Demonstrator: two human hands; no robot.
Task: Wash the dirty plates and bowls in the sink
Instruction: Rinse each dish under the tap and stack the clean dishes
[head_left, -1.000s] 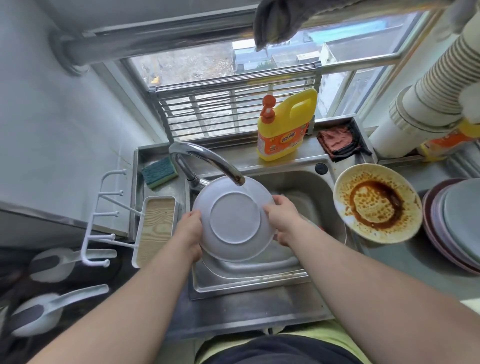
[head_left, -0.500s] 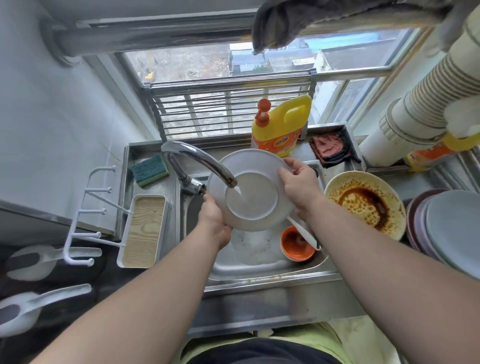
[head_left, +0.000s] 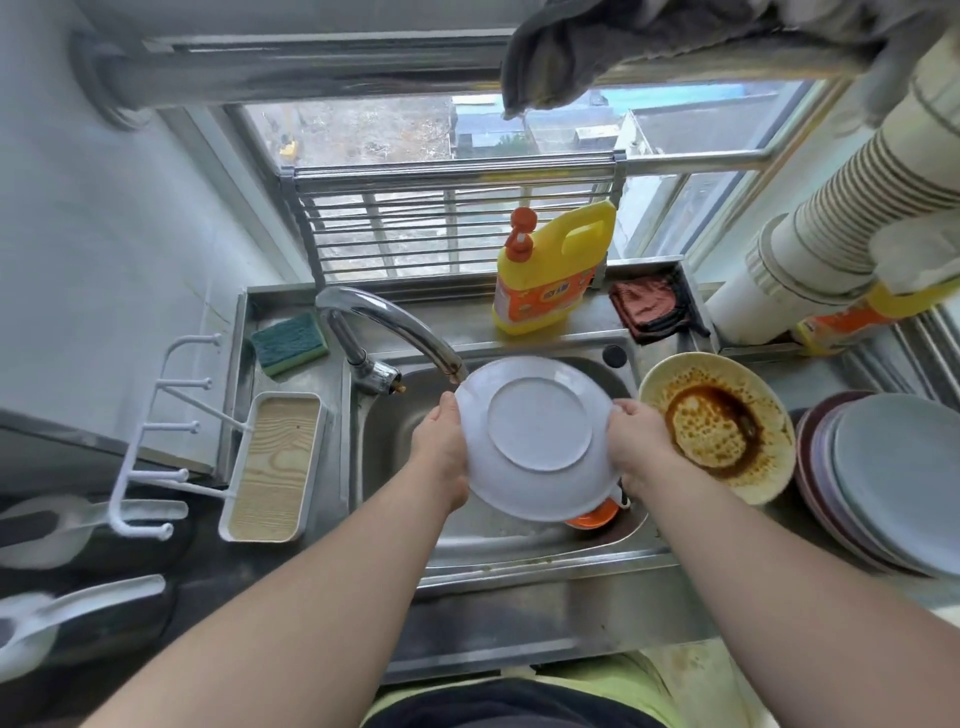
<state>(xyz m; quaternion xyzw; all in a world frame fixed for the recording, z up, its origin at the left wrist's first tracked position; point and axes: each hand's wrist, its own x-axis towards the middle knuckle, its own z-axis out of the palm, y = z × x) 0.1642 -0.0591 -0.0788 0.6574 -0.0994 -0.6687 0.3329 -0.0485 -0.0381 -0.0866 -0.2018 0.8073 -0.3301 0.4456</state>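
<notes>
Both hands grip the white plate (head_left: 537, 436) by opposite rim edges, left hand (head_left: 441, 447) and right hand (head_left: 636, 441), underside up over the sink (head_left: 519, 540); faucet (head_left: 395, 325) spout meets its far-left rim; dirty plate (head_left: 717, 426) nearer the right hand

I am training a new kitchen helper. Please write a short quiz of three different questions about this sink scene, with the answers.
1. True or false: the white plate is held with its underside toward the camera.
2. Which hands hold it? A) left only B) right only C) both
3. Fill in: the plate with brown sauce sits to the ____ of the sink.

Key: 1 true. 2 C, left hand and right hand grip opposite edges. 3 right.
</notes>
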